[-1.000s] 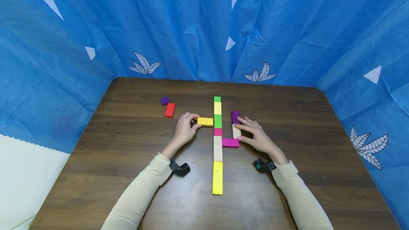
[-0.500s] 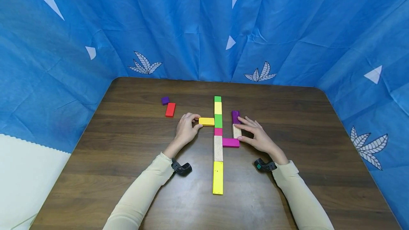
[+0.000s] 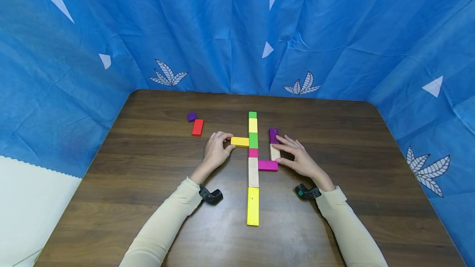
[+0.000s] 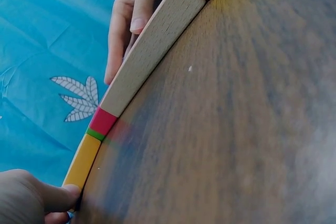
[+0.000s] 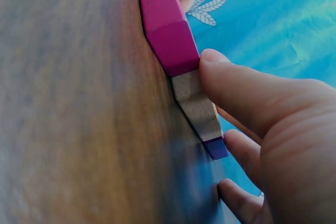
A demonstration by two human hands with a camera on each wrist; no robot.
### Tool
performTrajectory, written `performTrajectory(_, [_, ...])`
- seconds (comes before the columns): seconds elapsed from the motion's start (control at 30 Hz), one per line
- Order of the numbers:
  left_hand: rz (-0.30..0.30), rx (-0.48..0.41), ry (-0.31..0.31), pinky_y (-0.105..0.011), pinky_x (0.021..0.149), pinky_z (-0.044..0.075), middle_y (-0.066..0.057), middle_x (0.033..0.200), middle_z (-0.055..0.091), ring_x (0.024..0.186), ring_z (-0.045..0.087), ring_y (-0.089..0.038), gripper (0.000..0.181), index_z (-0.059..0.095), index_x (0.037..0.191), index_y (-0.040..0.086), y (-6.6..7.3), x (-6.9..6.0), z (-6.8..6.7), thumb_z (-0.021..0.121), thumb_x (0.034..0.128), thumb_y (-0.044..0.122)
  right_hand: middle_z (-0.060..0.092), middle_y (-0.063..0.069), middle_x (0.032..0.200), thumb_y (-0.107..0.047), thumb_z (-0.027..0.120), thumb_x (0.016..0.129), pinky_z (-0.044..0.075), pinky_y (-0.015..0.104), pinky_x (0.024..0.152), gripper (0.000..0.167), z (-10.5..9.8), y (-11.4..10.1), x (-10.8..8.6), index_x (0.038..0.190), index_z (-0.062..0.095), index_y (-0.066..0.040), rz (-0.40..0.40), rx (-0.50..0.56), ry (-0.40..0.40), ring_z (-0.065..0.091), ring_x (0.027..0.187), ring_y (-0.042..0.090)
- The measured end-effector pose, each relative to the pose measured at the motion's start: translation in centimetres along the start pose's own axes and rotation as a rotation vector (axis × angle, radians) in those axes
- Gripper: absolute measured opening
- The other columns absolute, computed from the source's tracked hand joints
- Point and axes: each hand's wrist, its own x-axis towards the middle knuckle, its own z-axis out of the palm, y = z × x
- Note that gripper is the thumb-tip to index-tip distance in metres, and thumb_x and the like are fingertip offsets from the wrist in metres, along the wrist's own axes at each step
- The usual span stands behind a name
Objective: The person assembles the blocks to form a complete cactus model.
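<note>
My left hand (image 3: 216,150) pinches one end of an orange-yellow block (image 3: 240,142) between thumb and fingers. That block's other end meets a green block (image 3: 253,140) in a long row of coloured and plain wooden blocks. On the row's right side, a magenta block (image 3: 268,165) juts out sideways from a plain wooden block (image 3: 253,172). Another plain block (image 3: 274,154) and a purple block (image 3: 273,135) lead away from its outer end. My right hand (image 3: 298,160) rests there, fingers fairly straight. Its thumb (image 5: 215,61) touches near the joint of magenta and plain wood.
A red block (image 3: 198,127) and a small dark purple block (image 3: 191,117) lie at the back left of the brown table (image 3: 148,176). A long yellow block (image 3: 253,206) forms the row's near end. Behind the table hangs a blue curtain (image 3: 208,24).
Compared with a second ago, my left hand and the orange-yellow block have shifted very slightly right, toward the row. My right hand stays in the same place.
</note>
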Motion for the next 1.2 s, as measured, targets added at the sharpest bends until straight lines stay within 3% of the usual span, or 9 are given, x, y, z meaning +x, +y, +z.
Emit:
performTrajectory(0.37, [0.016,-0.004,0.011,-0.037,0.08,0.049,-0.008,0.097,0.069,0.089,0.06,-0.024,0.041,0.07,0.111,0.003,0.1,0.0,-0.4,0.084,0.0732,0.012,0.036,0.01,0.157,-0.026,0.07,0.09,0.003,0.067,0.116,0.052,0.1,0.0,0.0,0.139,0.056,-0.016,-0.027,-0.001,0.003,0.018,0.149,0.038])
performTrajectory(0.57, [0.001,-0.032,0.04,-0.04,0.083,0.048,-0.013,0.103,0.067,0.093,0.06,-0.027,0.046,0.068,0.115,0.001,0.2,0.7,-2.4,0.082,0.0745,0.016,0.036,0.01,0.157,-0.027,0.07,0.09,0.002,0.067,0.116,0.052,0.0,0.0,0.1,0.139,0.056,-0.017,-0.022,0.002,0.0,0.017,0.149,0.038])
performTrajectory(0.73, [-0.077,-0.077,0.161,-0.046,0.087,0.044,-0.018,0.112,0.062,0.101,0.058,-0.033,0.048,0.065,0.119,0.001,-0.6,1.7,-5.4,0.079,0.0768,0.018,0.036,0.011,0.157,-0.027,0.07,0.09,0.002,0.066,0.116,0.052,-0.1,0.0,0.0,0.139,0.056,-0.016,-0.016,0.0,0.0,0.017,0.149,0.038])
performTrajectory(0.87, [-0.197,-0.081,0.216,-0.049,0.09,0.043,-0.02,0.117,0.057,0.105,0.057,-0.035,0.052,0.062,0.124,0.002,-2.0,2.2,-7.3,0.078,0.0785,0.021,0.036,0.011,0.157,-0.027,0.07,0.09,0.003,0.067,0.116,0.052,-0.1,0.0,0.0,0.139,0.056,-0.016,-0.019,-0.001,-0.001,0.017,0.149,0.039])
performTrajectory(1.0, [-0.307,-0.049,0.146,-0.049,0.09,0.044,-0.02,0.122,0.054,0.104,0.058,-0.035,0.061,0.056,0.131,0.001,-3.5,2.2,-8.2,0.078,0.0806,0.027,0.036,0.011,0.157,-0.027,0.07,0.09,0.002,0.067,0.116,0.052,-0.1,0.0,-0.1,0.14,0.056,-0.016,-0.017,0.001,-0.001,0.017,0.149,0.039])
performTrajectory(1.2, [-0.358,-0.07,0.039,-0.048,0.092,0.043,-0.022,0.127,0.052,0.104,0.056,-0.035,0.068,0.05,0.136,-0.003,-4.9,2.0,-8.2,0.078,0.0821,0.027,0.036,0.011,0.157,-0.027,0.07,0.09,0.002,0.067,0.116,0.053,0.0,0.1,-0.1,0.14,0.055,-0.017,-0.014,0.004,0.0,0.017,0.149,0.039])
